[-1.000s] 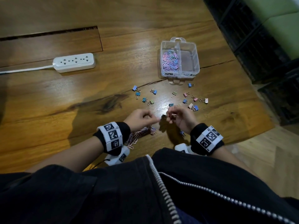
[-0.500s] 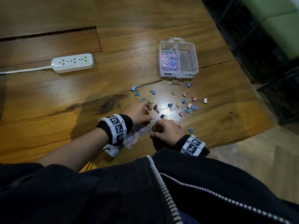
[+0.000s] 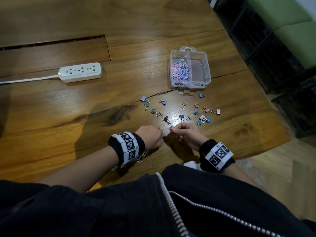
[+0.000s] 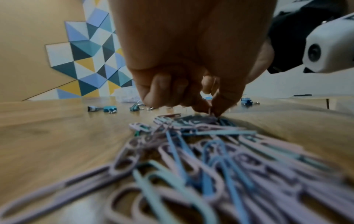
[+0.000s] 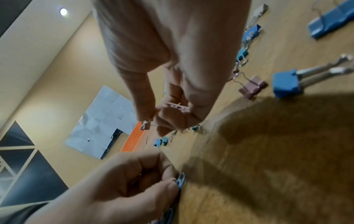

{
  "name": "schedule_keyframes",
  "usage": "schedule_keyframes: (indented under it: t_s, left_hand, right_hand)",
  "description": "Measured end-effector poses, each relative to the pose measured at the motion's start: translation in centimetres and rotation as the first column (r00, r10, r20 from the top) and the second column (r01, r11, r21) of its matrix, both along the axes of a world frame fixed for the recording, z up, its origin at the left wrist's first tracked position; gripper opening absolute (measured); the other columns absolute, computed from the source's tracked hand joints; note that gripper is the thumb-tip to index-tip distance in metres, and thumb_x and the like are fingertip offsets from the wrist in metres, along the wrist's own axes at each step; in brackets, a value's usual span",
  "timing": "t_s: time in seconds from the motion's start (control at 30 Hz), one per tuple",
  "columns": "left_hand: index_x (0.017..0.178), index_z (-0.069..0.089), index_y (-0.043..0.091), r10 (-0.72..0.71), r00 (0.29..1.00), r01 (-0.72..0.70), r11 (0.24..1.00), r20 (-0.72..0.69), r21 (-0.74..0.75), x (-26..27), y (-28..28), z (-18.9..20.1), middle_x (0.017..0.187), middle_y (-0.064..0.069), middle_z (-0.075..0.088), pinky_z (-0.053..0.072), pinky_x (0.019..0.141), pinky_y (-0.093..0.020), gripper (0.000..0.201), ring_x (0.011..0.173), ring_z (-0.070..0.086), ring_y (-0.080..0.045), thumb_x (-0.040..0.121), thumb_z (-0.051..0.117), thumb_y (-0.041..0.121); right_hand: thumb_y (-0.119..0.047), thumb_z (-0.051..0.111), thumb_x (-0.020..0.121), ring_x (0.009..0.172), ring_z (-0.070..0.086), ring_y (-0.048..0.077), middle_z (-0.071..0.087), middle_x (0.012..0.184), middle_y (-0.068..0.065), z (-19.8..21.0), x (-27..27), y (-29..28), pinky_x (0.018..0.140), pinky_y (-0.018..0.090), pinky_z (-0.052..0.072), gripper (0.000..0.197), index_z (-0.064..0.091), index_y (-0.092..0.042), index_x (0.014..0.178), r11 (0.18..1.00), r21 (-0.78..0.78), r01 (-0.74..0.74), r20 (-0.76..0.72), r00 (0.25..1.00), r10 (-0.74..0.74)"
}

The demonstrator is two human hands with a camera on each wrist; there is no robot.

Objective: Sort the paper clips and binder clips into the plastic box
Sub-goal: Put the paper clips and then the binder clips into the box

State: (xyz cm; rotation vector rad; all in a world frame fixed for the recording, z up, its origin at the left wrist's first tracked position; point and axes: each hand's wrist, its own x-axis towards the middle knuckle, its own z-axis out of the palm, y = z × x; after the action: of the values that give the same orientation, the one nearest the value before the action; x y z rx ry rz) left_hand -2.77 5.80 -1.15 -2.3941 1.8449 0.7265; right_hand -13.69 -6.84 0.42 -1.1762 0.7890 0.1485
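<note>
The clear plastic box stands at the far right, with pastel paper clips in its left compartment. Small binder clips lie scattered in front of it. A pile of paper clips lies under my left wrist, mostly hidden in the head view. My left hand has its fingers curled down and pinches a blue paper clip at the pile's far end. Just to its right, my right hand is lifted and pinches a pink paper clip. A tiny binder clip sticks out at its fingertips.
A white power strip with its cord lies at the far left of the wooden table. The table's edge runs close on the right, with dark shelving beyond. My dark zipped jacket fills the bottom of the head view.
My right hand has lifted off the pile and moved a little right with a clip. My left hand has drawn back from the binder clips to the pile.
</note>
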Motion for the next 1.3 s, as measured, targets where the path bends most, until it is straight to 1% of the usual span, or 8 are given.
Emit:
schedule_keyframes:
  t_s: [0.23, 0.3, 0.4, 0.47, 0.67, 0.87, 1.07, 1.3]
  left_hand:
    - [0.07, 0.04, 0.018, 0.266, 0.924, -0.279, 0.96, -0.273, -0.007, 1.0, 0.2, 0.7, 0.075, 0.004, 0.041, 0.034, 0.06, -0.017, 0.023, 0.068, 0.041, -0.011, 0.092, 0.043, 0.023]
    - [0.063, 0.038, 0.019, 0.468, 0.683, -0.539, 0.841, -0.561, 0.045, 1.8, 0.4, 1.1, 0.067, 0.005, 0.041, 0.031, 0.052, -0.016, 0.03, 0.057, 0.039, -0.007, 0.092, 0.043, 0.014]
    - [0.063, 0.041, 0.012, 0.514, 0.071, -0.721, 0.618, -0.855, 0.312, 3.0, 1.3, 1.4, 0.065, -0.004, 0.051, 0.037, 0.037, -0.015, 0.03, 0.039, 0.046, -0.003, 0.09, 0.042, -0.001]
    - [0.061, 0.038, 0.01, 0.468, -0.102, -0.744, 0.55, -0.878, 0.38, 3.8, 2.0, 1.7, 0.06, -0.007, 0.056, 0.04, 0.034, -0.014, 0.032, 0.036, 0.05, -0.005, 0.086, 0.044, -0.01]
    - [0.079, 0.05, 0.014, 0.525, 0.049, -0.714, 0.613, -0.85, 0.338, 5.9, 4.3, 1.7, 0.072, -0.004, 0.06, 0.046, 0.046, -0.016, 0.022, 0.045, 0.055, -0.003, 0.083, 0.055, -0.007]
    - [0.102, 0.045, 0.017, 0.419, 0.873, -0.351, 0.896, -0.251, 0.273, 4.3, 6.4, 2.2, 0.087, 0.006, 0.048, 0.041, 0.069, -0.025, 0.053, 0.081, 0.045, -0.013, 0.068, 0.076, 0.042]
    - [0.107, 0.048, 0.015, 0.336, 0.921, -0.303, 0.936, -0.195, 0.182, 3.0, 6.7, 0.6, 0.109, -0.002, 0.052, 0.037, 0.074, -0.022, 0.036, 0.087, 0.041, -0.011, 0.085, 0.058, 0.041]
    - [0.086, 0.047, 0.016, 0.31, 0.897, -0.292, 0.951, -0.316, 0.106, 3.7, 5.7, 0.5, 0.09, 0.0, 0.043, 0.035, 0.064, -0.02, 0.013, 0.079, 0.042, -0.014, 0.091, 0.051, 0.026]
  right_hand:
    - [-0.007, 0.058, 0.085, 0.046, 0.051, -0.001, 0.054, 0.065, -0.001, 0.3, 0.6, 0.9, 0.045, 0.01, 0.04, 0.019, 0.052, -0.01, 0.066, 0.985, -0.143, -0.092, -0.088, 0.993, 0.08]
    - [-0.009, 0.058, 0.085, 0.053, 0.052, 0.003, 0.054, 0.066, -0.001, 0.3, 0.9, 1.3, 0.048, 0.012, 0.041, 0.021, 0.052, -0.012, 0.066, 0.964, -0.245, -0.104, -0.158, 0.985, 0.066]
    - [-0.011, 0.053, 0.089, 0.062, 0.051, 0.004, 0.055, 0.069, -0.002, 0.3, 1.6, 1.7, 0.051, 0.014, 0.041, 0.017, 0.054, -0.012, 0.072, 0.944, -0.326, 0.039, -0.167, 0.981, -0.099]
    - [-0.012, 0.053, 0.089, 0.063, 0.05, 0.003, 0.052, 0.072, -0.005, 0.5, 1.9, 2.0, 0.05, 0.012, 0.038, 0.003, 0.055, -0.011, 0.088, 0.894, -0.441, 0.082, -0.149, 0.975, -0.163]
    - [-0.025, 0.068, 0.077, 0.09, 0.043, 0.01, 0.046, 0.097, -0.004, -0.1, 2.0, 4.2, 0.081, 0.026, 0.039, 0.028, 0.057, -0.016, 0.101, 0.556, -0.673, -0.488, -0.323, 0.87, 0.372]
    - [-0.032, 0.065, 0.079, 0.109, 0.041, 0.019, 0.046, 0.114, 0.005, -0.9, 2.8, 5.1, 0.092, 0.033, 0.039, 0.032, 0.056, -0.015, 0.104, 0.269, -0.745, -0.611, -0.44, 0.753, 0.49]
    - [-0.023, 0.054, 0.088, 0.1, 0.04, 0.015, 0.045, 0.104, 0.003, -0.7, 3.4, 4.7, 0.091, 0.028, 0.038, 0.011, 0.054, -0.012, 0.089, 0.304, -0.721, -0.623, -0.458, 0.758, 0.464]
    - [-0.002, 0.05, 0.088, 0.084, 0.056, 0.009, 0.052, 0.088, -0.005, 0.0, 3.2, 3.3, 0.052, 0.006, 0.039, 0.009, 0.054, -0.002, 0.097, 0.714, -0.594, -0.371, -0.219, 0.928, 0.301]
